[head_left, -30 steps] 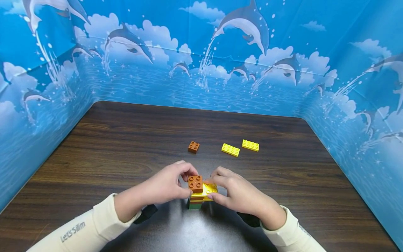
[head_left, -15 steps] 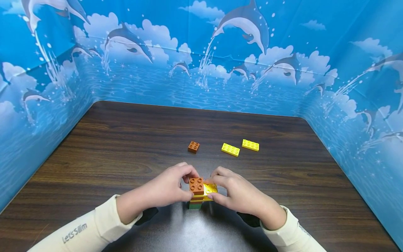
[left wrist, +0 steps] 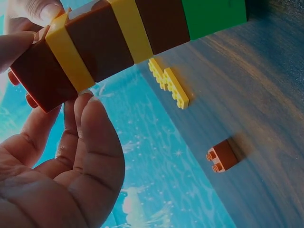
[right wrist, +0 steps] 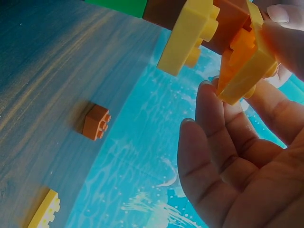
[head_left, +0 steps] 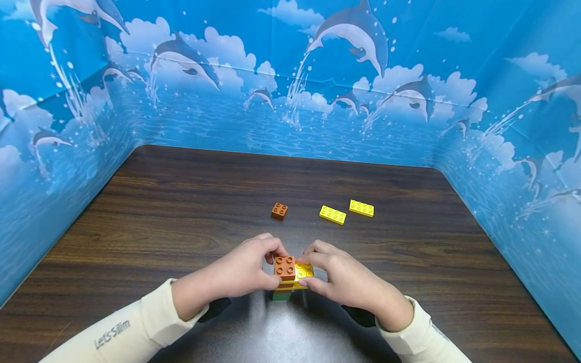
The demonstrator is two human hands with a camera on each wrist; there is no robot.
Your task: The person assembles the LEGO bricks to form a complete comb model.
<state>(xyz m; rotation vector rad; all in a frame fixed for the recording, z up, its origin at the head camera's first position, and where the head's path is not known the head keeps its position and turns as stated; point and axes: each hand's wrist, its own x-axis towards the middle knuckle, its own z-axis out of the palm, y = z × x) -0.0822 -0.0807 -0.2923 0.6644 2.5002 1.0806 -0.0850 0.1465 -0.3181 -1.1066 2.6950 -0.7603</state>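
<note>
A stack of toy building bricks stands at the table's near middle. From the bottom come a green brick point(left wrist: 216, 16), a brown brick point(left wrist: 162, 24), a yellow plate point(left wrist: 131, 31), another brown brick point(left wrist: 99, 42), an upper yellow plate point(right wrist: 251, 73) and a top brown brick point(head_left: 284, 267). The top brick sits over the left part of the upper plate, whose right studs stay bare. My left hand point(head_left: 245, 267) pinches the top brick between thumb and fingers. My right hand point(head_left: 339, 272) pinches the right end of the upper yellow plate, which juts out past the bricks.
Beyond the hands, a loose brown brick point(head_left: 279, 211) lies on the dark wooden table point(head_left: 181, 201). Two loose yellow plates, a nearer one point(head_left: 333, 215) and a farther one point(head_left: 361, 208), lie to its right. A blue dolphin-print sheet point(head_left: 227, 111) walls the table's back and sides.
My left hand has shifted slightly right with the top brown brick, which covers a little more of the yellow plate's studs. The right hand stays in place.
</note>
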